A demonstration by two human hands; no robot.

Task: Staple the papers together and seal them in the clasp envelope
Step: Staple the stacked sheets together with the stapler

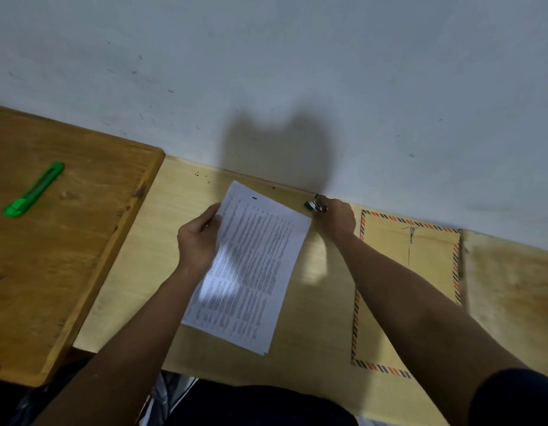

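Note:
A stack of printed white papers (249, 265) is held up over the pale table, tilted, by my left hand (199, 238), which grips its upper left edge. My right hand (335, 216) is closed around a small green and metal stapler (315, 206) at the papers' upper right corner, close to the wall. The brown clasp envelope (432, 265) with a red and blue striped border lies flat on the table to the right, partly under my right forearm. Its string clasp shows near its top.
A darker wooden table (67, 256) adjoins on the left, with a green utility knife (33, 190) on it. The pale table (137, 272) butts against a grey wall (297, 72) at the back. My dark-clothed lap is below the front edge.

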